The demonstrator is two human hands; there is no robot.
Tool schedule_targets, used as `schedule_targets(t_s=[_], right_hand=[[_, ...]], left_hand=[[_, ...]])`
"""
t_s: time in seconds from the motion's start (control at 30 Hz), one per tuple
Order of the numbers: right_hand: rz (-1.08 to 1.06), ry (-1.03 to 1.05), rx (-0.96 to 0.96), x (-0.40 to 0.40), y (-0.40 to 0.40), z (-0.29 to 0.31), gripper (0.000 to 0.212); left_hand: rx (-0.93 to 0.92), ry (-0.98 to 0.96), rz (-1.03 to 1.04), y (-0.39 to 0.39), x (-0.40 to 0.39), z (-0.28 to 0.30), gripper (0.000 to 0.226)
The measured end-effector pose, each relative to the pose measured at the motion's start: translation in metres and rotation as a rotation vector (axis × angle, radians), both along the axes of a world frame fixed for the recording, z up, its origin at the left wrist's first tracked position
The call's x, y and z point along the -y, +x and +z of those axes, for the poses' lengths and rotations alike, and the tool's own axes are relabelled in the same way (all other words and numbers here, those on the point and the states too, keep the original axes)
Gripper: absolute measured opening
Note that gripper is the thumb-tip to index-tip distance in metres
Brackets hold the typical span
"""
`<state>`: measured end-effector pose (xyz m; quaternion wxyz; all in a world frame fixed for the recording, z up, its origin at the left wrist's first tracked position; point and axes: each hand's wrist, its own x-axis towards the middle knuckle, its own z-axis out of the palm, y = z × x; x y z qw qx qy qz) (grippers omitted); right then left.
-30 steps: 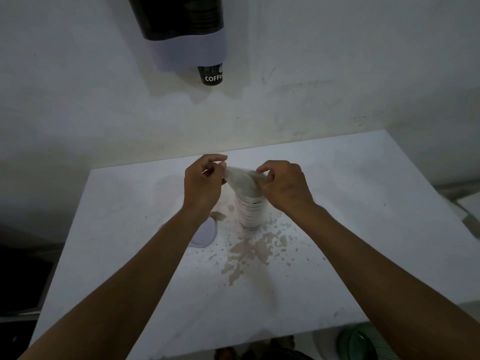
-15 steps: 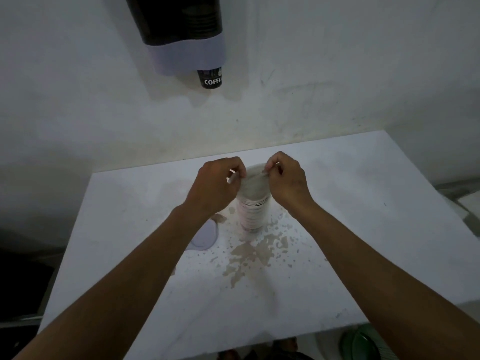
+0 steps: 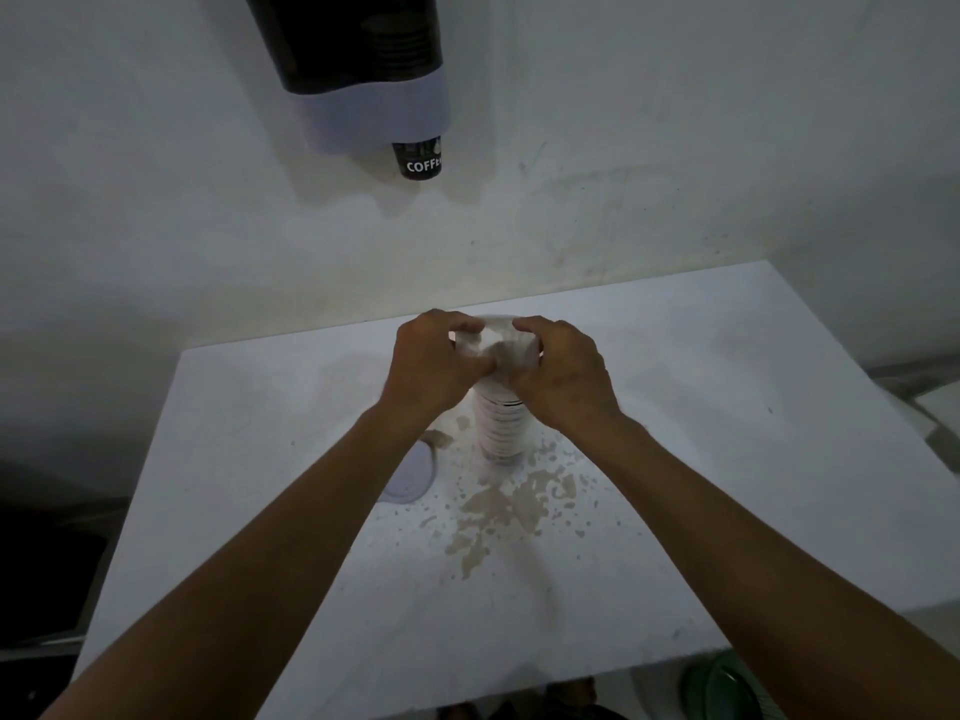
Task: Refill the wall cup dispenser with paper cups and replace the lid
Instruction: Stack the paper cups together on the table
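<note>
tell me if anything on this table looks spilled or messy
Yes. A brownish splatter stains the white table at the foot of the wrapped cup stack, with droplets scattered around it. Some reach the round lid lying flat beside the stack. Whether it is wet or dried cannot be told.

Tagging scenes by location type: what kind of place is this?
Probably a drinks or coffee corner, perhaps a pantry. A wall cup dispenser hangs above with a paper cup marked "COFFE" at its mouth, and a wrapped stack of paper cups stands on a stained white table.
</note>
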<state>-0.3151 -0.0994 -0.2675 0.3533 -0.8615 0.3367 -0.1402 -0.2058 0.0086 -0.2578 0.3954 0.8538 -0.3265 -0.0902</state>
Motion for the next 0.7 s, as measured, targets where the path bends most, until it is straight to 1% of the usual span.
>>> schedule_targets(t_s=[0.13, 0.23, 0.3, 0.37, 0.4, 0.47, 0.57, 0.63, 0.67, 0.7], right_hand=[[-0.093, 0.099, 0.151, 0.003, -0.002, 0.002, 0.031], [-0.122, 0.199, 0.204, 0.001, -0.003, -0.003, 0.034], [-0.186, 0.33, 0.239, -0.001, -0.003, -0.009, 0.037], [-0.266, 0.491, 0.287, -0.002, -0.003, -0.013, 0.031], [-0.281, 0.505, 0.304, -0.003, -0.004, -0.013, 0.025], [-0.27, 0.423, 0.295, -0.002, -0.007, -0.014, 0.005], [-0.29, 0.365, 0.263, 0.001, -0.005, -0.017, 0.014], [-0.307, 0.381, 0.264, 0.001, -0.003, -0.02, 0.003], [-0.318, 0.432, 0.279, 0.002, -0.001, -0.02, 0.007], [-0.34, 0.542, 0.301, 0.003, -0.001, -0.021, 0.012]], left_hand=[[-0.162, 0.029, -0.025, -0.001, -0.009, 0.001, 0.047], [-0.364, -0.018, 0.019, -0.006, -0.012, -0.003, 0.047], [-0.42, -0.063, 0.016, -0.008, -0.015, -0.01, 0.046], [-0.406, -0.06, -0.014, -0.007, -0.017, -0.016, 0.046], [-0.388, -0.043, -0.037, -0.007, -0.017, -0.018, 0.047], [-0.328, 0.001, -0.084, -0.005, -0.016, -0.019, 0.048], [-0.264, 0.034, -0.087, -0.003, -0.013, -0.016, 0.05], [-0.253, 0.056, -0.083, 0.0, -0.012, -0.014, 0.049], [-0.263, 0.069, -0.1, 0.003, -0.011, -0.013, 0.047], [-0.29, 0.072, -0.127, 0.004, -0.01, -0.012, 0.044]])
